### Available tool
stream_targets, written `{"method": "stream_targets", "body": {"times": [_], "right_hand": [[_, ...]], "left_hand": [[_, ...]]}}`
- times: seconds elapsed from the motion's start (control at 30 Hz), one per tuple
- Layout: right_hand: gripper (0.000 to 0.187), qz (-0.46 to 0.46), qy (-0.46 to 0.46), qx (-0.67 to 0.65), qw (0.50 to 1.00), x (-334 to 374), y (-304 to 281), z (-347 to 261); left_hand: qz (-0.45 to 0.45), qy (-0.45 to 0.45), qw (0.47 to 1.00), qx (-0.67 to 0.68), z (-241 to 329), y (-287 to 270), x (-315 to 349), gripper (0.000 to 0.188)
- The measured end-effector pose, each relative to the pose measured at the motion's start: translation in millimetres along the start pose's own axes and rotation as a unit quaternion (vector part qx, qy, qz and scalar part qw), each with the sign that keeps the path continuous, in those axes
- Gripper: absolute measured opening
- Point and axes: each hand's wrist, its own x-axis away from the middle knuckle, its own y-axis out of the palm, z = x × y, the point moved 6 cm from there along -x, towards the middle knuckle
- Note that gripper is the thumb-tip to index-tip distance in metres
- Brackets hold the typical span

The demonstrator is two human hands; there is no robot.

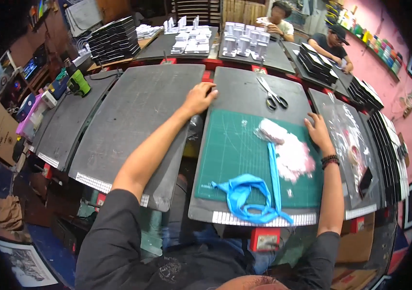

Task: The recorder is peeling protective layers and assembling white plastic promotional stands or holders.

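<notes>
My left hand (200,98) rests at the left edge of a dark board (235,79), beside the gap between two boards, its fingers loosely bent and nothing visible in them. My right hand (319,131) lies with fingers spread at that board's right edge, beside a green cutting mat (225,145). Between my arms, the mat carries a heap of small white and pinkish pieces (290,157) and a crumpled light blue fabric strip (247,193), partly hanging over the mat's near edge. Scissors (269,93) with black handles lie partly open beyond the mat.
Clear plastic (343,130) with a tape roll (353,154) lies on the right board. Black-and-white stacks (392,150) stand farther right. White parts (247,41) cover the far boards. Two people (281,21) sit beyond. A green tool (78,83) stands at left.
</notes>
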Motion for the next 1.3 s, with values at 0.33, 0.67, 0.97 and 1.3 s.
{"method": "stream_targets", "body": {"times": [0.33, 0.67, 0.97, 1.3], "right_hand": [[0.039, 0.012, 0.024, 0.027, 0.999, 6.1, 18.3, 15.6], [0.04, 0.008, 0.042, 0.031, 0.999, 6.8, 14.8, 3.6], [0.04, -0.008, 0.038, 0.1, 0.994, 3.0, 7.7, -9.8], [0.044, 0.155, -0.061, 0.079, 0.983, 8.8, -5.0, -27.7]], "left_hand": [[-0.097, 0.0, 0.992, -0.085, 18.3, 3.5, 9.9, 0.047], [-0.124, -0.018, 0.987, -0.105, 18.0, 6.0, 11.2, 0.047], [-0.128, -0.022, 0.985, -0.11, 16.2, 8.8, 12.7, 0.048], [-0.122, -0.018, 0.987, -0.107, 14.5, 10.6, 13.0, 0.048]]}}
